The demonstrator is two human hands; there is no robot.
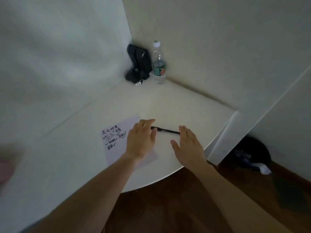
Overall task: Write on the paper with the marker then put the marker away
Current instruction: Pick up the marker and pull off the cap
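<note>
Both bare arms reach forward. The left hand lies flat, palm down, fingers straight — a ring on one finger. The right hand is flat too — fingers spread, holding nothing.

A pale cream table with a rounded front edge is set into a corner between two light walls. A white sheet of paper lies flat near the front edge, covered in part with black handwriting and check marks. Just to its right a black marker lies flat on the bare top, pointing roughly left to right. Back in the corner a clear plastic water bottle with a white cap and a green label stands upright. Just beside it, to the left, a black bag leans against the wall.
</note>
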